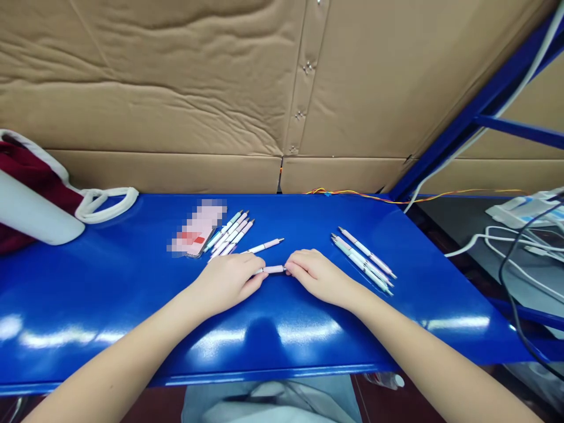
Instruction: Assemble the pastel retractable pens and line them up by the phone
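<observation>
Between my two hands a pink and white pen (274, 269) lies level, just above or on the blue table. My left hand (231, 282) is closed around its left part. The fingertips of my right hand (314, 275) pinch its right end, so the tip there is hidden. Just beyond my left hand lies a single pen (265, 245), partly covered by that hand. Farther left, several pens (231, 232) rest side by side in a slanted group. On the right side, several more pens (362, 261), green, white and pink, lie close together.
A phone-like pink object (200, 230), blurred out, lies beside the left pens. A dark red bag with white straps (108, 202) and a white cylinder (39, 205) stand at far left. Thin coloured wires (352, 195) run along the back edge; white cables (520, 247) hang at right.
</observation>
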Demonstrator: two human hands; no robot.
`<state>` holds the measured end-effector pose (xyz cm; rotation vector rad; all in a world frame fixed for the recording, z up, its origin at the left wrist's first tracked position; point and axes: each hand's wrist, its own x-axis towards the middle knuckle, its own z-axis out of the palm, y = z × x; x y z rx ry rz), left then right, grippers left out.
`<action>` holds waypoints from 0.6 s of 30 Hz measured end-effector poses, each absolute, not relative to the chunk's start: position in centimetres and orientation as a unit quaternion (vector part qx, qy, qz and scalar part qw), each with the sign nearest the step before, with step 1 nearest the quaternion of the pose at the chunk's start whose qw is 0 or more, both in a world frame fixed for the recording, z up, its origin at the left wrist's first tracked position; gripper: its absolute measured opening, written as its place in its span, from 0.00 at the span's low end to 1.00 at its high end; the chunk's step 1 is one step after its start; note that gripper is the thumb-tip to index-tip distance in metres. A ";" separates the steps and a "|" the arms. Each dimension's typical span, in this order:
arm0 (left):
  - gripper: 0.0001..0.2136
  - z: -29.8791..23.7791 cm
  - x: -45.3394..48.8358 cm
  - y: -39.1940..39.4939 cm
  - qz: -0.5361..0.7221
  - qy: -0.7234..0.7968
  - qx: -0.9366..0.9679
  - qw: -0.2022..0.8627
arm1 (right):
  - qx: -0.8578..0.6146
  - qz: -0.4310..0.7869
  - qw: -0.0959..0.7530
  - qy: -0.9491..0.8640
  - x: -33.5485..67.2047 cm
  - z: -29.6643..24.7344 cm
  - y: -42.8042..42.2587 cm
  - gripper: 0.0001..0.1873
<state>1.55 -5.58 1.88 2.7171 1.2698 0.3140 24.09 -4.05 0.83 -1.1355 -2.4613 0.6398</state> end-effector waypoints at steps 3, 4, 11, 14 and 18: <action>0.10 1.9 1.6 -5.6 0.103 0.423 0.898 0.067 | -0.402 0.247 0.181 -0.863 24.0 0.8 -4.1 0.09; 0.10 1.9 1.6 -5.6 0.104 0.423 0.897 0.069 | -0.404 0.255 0.187 -0.858 24.0 0.9 -4.2 0.06; 0.09 1.9 1.5 -5.6 0.106 0.423 0.897 0.074 | -0.401 0.252 0.187 -0.861 24.0 1.2 -4.3 0.11; 0.10 2.0 1.6 -5.6 0.106 0.424 0.897 0.074 | -0.399 0.234 0.193 -0.865 24.0 0.9 -4.2 0.11; 0.09 2.2 1.7 -5.6 0.107 0.427 0.895 0.076 | -0.422 0.244 0.212 -0.847 24.0 1.0 -4.4 0.03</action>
